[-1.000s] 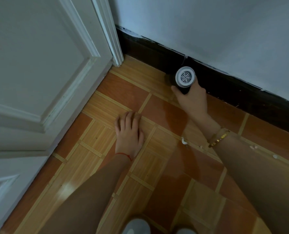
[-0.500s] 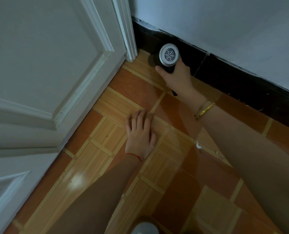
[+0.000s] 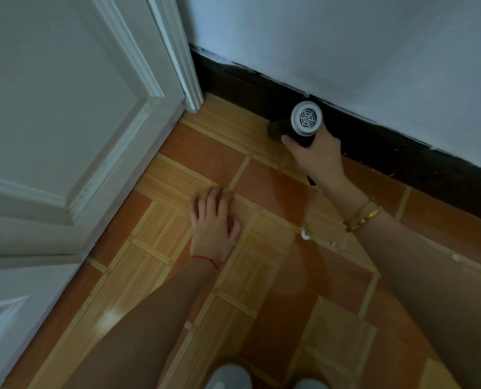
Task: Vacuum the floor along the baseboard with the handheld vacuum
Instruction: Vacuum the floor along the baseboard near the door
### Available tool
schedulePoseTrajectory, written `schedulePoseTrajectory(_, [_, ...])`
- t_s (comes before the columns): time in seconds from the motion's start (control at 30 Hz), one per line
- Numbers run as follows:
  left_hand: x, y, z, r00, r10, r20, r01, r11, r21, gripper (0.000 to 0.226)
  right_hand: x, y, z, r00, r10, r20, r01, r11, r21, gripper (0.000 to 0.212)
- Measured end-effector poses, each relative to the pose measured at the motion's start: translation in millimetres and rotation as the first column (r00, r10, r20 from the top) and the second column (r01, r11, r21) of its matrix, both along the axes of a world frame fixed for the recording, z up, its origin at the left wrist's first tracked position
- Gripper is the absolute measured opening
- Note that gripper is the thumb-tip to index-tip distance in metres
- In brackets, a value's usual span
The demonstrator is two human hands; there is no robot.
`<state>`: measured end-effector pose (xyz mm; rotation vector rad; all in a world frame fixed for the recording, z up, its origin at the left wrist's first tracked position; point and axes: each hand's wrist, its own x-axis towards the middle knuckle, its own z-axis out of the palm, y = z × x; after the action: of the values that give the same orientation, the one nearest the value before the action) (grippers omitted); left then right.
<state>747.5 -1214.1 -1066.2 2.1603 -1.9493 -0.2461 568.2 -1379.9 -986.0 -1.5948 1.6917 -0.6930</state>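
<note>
A person crouches on a tiled floor [image 3: 276, 192]. Their right hand [image 3: 318, 157] grasps a handheld vacuum [image 3: 301, 126], nozzle down beside the dark baseboard [image 3: 402, 153]. Their left hand [image 3: 214, 220] lies flat, fingers relaxed. Best practice: keep the nozzle tight against the baseboard edge, gliding slowly.

black handheld vacuum [image 3: 295, 130], white grille end up, against dark baseboard [image 3: 402, 153]

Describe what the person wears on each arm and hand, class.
Both forearms are bare, with no sleeves in view. The left hand has a thin red string at its wrist. The right hand has gold bracelets at its wrist. No gloves.
</note>
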Motion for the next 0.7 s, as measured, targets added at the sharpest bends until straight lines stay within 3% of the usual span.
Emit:
schedulePoseTrajectory(0.33, [-4.8,-0.5,-1.0,0.999,0.021,-0.043,-0.023,0.999,-0.048,0.043,-94.0,56.3,9.4,0.986,-0.119,-0.117,0.117,0.993,-0.023,0.069])
schedulePoseTrajectory(0.47, [-17.9,-0.3,4.9,0.997,0.071,-0.041,-0.072,0.997,-0.02,0.044,-107.4,74.2,14.3,0.992,-0.088,-0.089,0.093,0.994,0.054,0.067])
schedulePoseTrajectory(0.7, [-49.2,11.4,3.7,0.992,-0.109,-0.068,0.11,0.994,0.006,0.049,-121.4,109.3,25.1,0.998,-0.012,-0.069,0.027,0.976,0.218,0.046])
